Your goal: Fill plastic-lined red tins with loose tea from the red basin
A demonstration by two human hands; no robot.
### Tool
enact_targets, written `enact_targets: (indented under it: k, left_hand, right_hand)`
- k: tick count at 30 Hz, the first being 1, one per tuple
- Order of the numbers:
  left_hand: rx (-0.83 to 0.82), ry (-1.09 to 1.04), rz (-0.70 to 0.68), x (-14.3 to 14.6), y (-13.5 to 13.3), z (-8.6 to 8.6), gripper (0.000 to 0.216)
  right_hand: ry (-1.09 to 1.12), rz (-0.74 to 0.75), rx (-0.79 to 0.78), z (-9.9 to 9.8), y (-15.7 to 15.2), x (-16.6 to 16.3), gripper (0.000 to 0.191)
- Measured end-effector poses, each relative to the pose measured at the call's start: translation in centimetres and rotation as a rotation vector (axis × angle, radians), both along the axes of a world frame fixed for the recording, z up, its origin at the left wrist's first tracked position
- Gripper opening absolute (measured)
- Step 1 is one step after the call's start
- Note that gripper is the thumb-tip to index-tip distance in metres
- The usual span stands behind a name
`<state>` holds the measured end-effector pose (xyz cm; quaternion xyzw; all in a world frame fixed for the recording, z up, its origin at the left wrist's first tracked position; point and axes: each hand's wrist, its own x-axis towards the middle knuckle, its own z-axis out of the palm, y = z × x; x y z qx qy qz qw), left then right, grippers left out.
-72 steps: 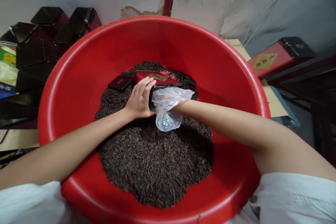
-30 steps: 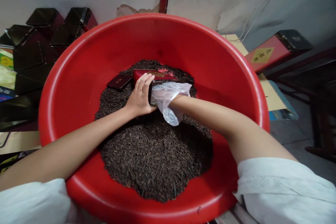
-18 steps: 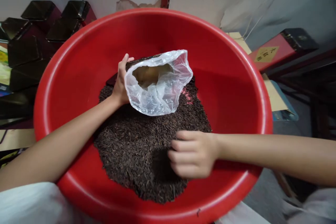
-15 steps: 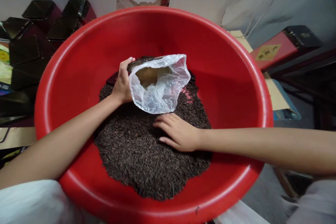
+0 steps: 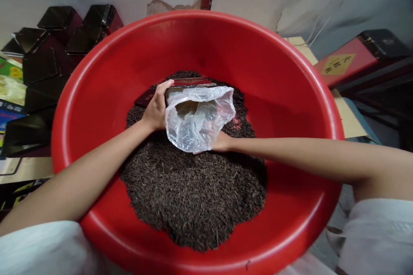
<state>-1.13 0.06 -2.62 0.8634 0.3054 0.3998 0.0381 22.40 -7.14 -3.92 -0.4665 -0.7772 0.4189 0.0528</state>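
Observation:
A big red plastic basin [image 5: 106, 73] holds a heap of dark loose tea leaves [image 5: 193, 193]. My left hand [image 5: 156, 109] is closed on the side of a dark red tin [image 5: 190, 82] standing tilted in the leaves, its mouth lined with a clear plastic bag [image 5: 198, 120] that hangs over the rim. My right hand [image 5: 221, 142] reaches under the hanging bag. Only its wrist and heel show; the fingers are hidden behind the plastic. A small dark lid [image 5: 144, 98] lies on the leaves just left of the tin.
Several dark tins [image 5: 48, 51] are stacked against the wall on the left. A long red box with a yellow label [image 5: 345, 62] lies at the right on cardboard [image 5: 348, 116]. A cracked wall stands behind the basin.
My right hand came out of the bag, dipped into the leaves near me, then moved back up under the bag. My left hand tipped the tin more upright and the bag's mouth opened.

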Motion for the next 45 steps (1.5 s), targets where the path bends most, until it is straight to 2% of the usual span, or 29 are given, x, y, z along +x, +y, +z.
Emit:
enact_targets:
  k: [3, 8, 12, 15, 19, 22, 25, 28, 32, 37, 41, 45]
  left_hand:
    - [-0.082, -0.002, 0.040, -0.1, 0.1, 0.1, 0.068]
    - [-0.131, -0.029, 0.080, 0.1, 0.4, 0.1, 0.059]
    - [-0.098, -0.003, 0.024, 0.4, 0.4, 0.4, 0.055]
    - [-0.055, -0.028, 0.007, 0.5, 0.4, 0.5, 0.051]
    - [-0.118, -0.041, 0.074, 0.6, 0.6, 0.4, 0.056]
    - [-0.172, -0.074, 0.085, 0.7, 0.6, 0.5, 0.061]
    - [-0.202, -0.094, 0.093, 0.7, 0.5, 0.7, 0.061]
    - [-0.180, -0.072, 0.083, 0.8, 0.4, 0.8, 0.060]
    - [-0.127, -0.003, 0.080, 0.8, 0.3, 0.8, 0.070]
    - [-0.098, 0.009, 0.042, 0.7, 0.2, 0.9, 0.077]
    - [-0.169, -0.037, 0.069, 0.7, -0.1, 1.5, 0.085]
    - [-0.321, -0.138, 0.143, 0.8, 0.1, 1.9, 0.074]
  right_hand:
    - [0.015, 0.031, -0.141, 2.0, -1.5, -0.9, 0.079]
    - [-0.007, -0.072, -0.232, 4.0, -3.0, -2.2, 0.064]
    - [0.108, -0.087, -0.278, 5.9, -4.6, -2.5, 0.071]
    - [0.142, -0.016, -0.389, 8.0, -5.8, -2.6, 0.052]
    - [0.333, -0.044, -0.610, 11.0, -6.8, -2.1, 0.032]
    - [0.460, -0.108, -0.745, 13.0, -6.8, -1.2, 0.032]
    - [0.580, -0.164, -0.778, 14.7, -6.3, -0.2, 0.032]
    - [0.652, -0.189, -0.719, 16.1, -5.2, 0.6, 0.028]
    - [0.637, -0.251, -0.488, 17.0, -2.8, 0.6, 0.024]
    - [0.624, -0.375, -0.363, 15.4, 0.8, -1.2, 0.031]
    - [0.617, -0.376, -0.155, 13.7, 3.2, -2.4, 0.026]
    - [0.629, -0.281, -0.039, 14.7, 3.6, -2.4, 0.019]
